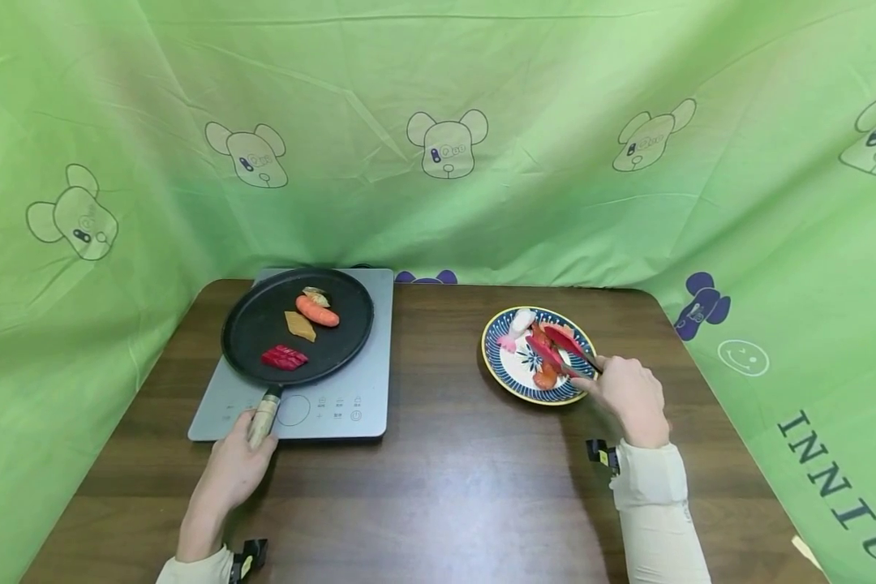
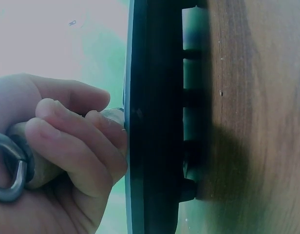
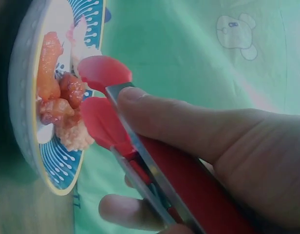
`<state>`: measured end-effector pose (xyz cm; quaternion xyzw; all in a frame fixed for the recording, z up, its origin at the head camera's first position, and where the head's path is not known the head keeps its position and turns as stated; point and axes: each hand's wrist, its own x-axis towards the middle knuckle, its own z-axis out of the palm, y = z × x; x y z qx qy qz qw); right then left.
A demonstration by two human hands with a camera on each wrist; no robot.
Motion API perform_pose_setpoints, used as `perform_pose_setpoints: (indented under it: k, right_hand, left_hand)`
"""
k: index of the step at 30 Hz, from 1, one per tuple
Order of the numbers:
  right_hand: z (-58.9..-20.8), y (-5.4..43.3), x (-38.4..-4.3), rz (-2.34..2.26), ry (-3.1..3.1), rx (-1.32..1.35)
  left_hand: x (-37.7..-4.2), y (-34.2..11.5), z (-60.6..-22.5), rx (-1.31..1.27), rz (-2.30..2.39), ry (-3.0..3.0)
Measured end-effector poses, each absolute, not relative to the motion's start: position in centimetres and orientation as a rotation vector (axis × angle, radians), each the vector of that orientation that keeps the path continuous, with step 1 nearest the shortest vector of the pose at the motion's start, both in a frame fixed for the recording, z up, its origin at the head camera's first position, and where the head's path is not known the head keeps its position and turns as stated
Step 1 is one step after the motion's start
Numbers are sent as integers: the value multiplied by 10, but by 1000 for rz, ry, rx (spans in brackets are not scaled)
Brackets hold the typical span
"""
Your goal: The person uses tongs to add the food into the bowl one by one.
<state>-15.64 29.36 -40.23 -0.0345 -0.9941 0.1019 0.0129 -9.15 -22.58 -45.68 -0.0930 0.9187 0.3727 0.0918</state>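
While the left hand [image 1: 235, 469] wraps its fingers round the pan handle [image 1: 264, 415], the right hand [image 1: 631, 396] pinches parted red tongs [image 3: 189, 187] over food [image 1: 545, 379] on the patterned plate [image 1: 507, 375].

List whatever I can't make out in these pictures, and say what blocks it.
Part of the pan handle: head view, covered by the left hand.
Rear end of the tongs: head view, hidden by the right hand.
Cooktop symbols: head view, too small to read.
Far part of the plate: right wrist view, cut off by the top edge.
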Motion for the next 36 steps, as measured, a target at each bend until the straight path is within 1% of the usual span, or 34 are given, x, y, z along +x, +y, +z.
perform_pose_setpoints:
  k: [8,20,29,36]
  right_hand:
    - [-401,287,-158,257,-3120,-140]
    - [-402,290,-162,250,-3136,-128]
    - [-395,293,-174,155,-3211,-55]
    - [-390,300,-183,175,-3296,-4]
  left_hand:
    - [-90,-225,-458,-270,1093,2761]
    - [-89,-223,-456,-293,1114,2734]
    - [-90,-223,-454,-289,1099,2743]
    - [-90,-224,-455,-283,1098,2747]
